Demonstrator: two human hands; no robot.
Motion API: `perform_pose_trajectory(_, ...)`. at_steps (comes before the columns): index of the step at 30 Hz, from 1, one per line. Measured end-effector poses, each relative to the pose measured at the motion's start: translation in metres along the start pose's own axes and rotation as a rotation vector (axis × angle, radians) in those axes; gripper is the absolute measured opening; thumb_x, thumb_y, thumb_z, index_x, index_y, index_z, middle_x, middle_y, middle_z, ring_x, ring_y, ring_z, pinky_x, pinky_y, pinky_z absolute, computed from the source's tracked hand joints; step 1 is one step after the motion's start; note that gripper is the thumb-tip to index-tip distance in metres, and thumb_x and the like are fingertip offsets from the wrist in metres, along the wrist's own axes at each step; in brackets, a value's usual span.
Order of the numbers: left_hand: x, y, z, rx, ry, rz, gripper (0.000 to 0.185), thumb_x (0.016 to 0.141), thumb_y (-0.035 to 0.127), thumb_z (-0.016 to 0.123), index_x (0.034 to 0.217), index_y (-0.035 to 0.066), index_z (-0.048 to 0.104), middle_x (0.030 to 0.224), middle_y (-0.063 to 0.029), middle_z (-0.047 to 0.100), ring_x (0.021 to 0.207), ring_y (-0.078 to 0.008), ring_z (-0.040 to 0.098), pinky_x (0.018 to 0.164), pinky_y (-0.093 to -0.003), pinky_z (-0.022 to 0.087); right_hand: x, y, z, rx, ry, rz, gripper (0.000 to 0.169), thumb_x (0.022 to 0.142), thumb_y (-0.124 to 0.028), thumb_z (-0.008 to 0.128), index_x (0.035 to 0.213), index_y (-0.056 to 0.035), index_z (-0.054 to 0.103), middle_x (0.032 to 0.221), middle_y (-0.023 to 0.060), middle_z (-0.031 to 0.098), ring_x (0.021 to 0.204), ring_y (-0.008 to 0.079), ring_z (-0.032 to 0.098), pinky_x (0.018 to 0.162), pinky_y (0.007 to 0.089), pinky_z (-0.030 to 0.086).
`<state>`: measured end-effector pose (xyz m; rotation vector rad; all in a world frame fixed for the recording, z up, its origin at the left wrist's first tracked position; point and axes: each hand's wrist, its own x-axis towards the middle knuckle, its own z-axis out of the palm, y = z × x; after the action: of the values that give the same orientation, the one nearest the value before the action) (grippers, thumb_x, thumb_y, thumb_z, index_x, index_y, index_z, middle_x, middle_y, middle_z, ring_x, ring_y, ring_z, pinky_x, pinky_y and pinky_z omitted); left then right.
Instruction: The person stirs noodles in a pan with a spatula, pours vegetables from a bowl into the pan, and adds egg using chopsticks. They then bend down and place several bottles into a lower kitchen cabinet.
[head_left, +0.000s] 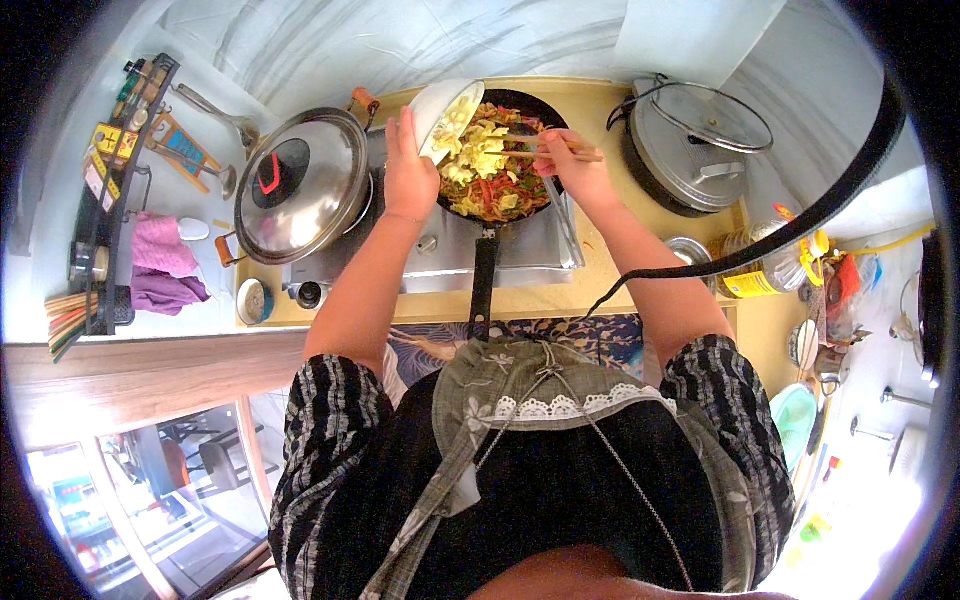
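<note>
My left hand (412, 169) grips a white bowl (439, 105) and holds it tipped over the left side of a black frying pan (553, 112). Yellow scrambled egg (480, 156) lies at the bowl's rim and on the food in the pan. In my right hand (571, 166) is a pair of wooden chopsticks (517, 139), their tips at the egg. Shredded vegetables (501, 196), with red and green pieces, fill the pan. The pan sits on a steel gas stove (450, 259), its black handle (483, 277) pointing towards me.
Left of the pan stands a lidded wok (304, 217) with wooden handles. A grey electric pan (679, 154) with a glass lid (712, 112) on top is at the back right. An oil bottle (757, 255), a metal bowl (688, 251) and a black strap (750, 251) are by my right arm.
</note>
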<state>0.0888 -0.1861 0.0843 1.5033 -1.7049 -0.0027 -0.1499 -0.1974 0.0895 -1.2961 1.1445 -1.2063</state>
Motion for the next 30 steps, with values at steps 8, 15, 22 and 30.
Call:
perform_pose_trajectory(8, 0.0, 0.001, -0.003, -0.197, 0.055, -0.063, 0.067, 0.069, -0.011, 0.039, 0.133, -0.003, 0.023, 0.13, -0.0251, 0.035, 0.121, -0.0376, 0.035, 0.103, -0.0379, 0.027, 0.006, -0.034, 0.013, 0.193, -0.019, -0.074, 0.034, 0.09, -0.027, 0.05, 0.108, 0.0017, 0.054, 0.092, 0.0116, 0.06, 0.077, 0.0177, 0.063, 0.068, 0.0277, 0.053)
perform_pose_trajectory(15, 0.006, 0.019, -0.015, -0.277, 0.082, -0.051, 0.066, 0.07, -0.009, 0.038, 0.134, -0.004, 0.021, 0.132, -0.0255, 0.033, 0.122, -0.037, 0.034, 0.103, -0.0361, 0.028, 0.015, -0.012, 0.013, 0.28, 0.0, -0.007, 0.028, 0.089, -0.024, 0.053, 0.099, 0.0025, 0.055, 0.087, 0.0134, 0.06, 0.074, 0.0198, 0.064, 0.067, 0.0294, 0.054)
perform_pose_trajectory(22, 0.004, 0.02, -0.013, -0.364, 0.047, -0.18, 0.068, 0.07, -0.008, 0.038, 0.135, -0.004, 0.019, 0.134, -0.0249, 0.033, 0.124, -0.034, 0.035, 0.103, -0.0333, 0.027, 0.007, -0.052, 0.046, 0.264, -0.037, -0.274, 0.027, 0.091, -0.022, 0.052, 0.094, 0.0043, 0.057, 0.08, 0.0083, 0.062, 0.072, 0.0139, 0.062, 0.065, 0.0235, 0.049)
perform_pose_trajectory(30, 0.0, 0.012, -0.015, -0.372, 0.064, -0.241, 0.068, 0.07, -0.008, 0.037, 0.135, -0.004, 0.019, 0.134, -0.0256, 0.032, 0.125, -0.0345, 0.033, 0.104, -0.0333, 0.026, 0.003, -0.042, 0.029, -0.135, -0.057, -0.276, 0.028, 0.091, -0.022, 0.049, 0.093, 0.0042, 0.057, 0.083, 0.0078, 0.062, 0.068, 0.0134, 0.063, 0.061, 0.0246, 0.05)
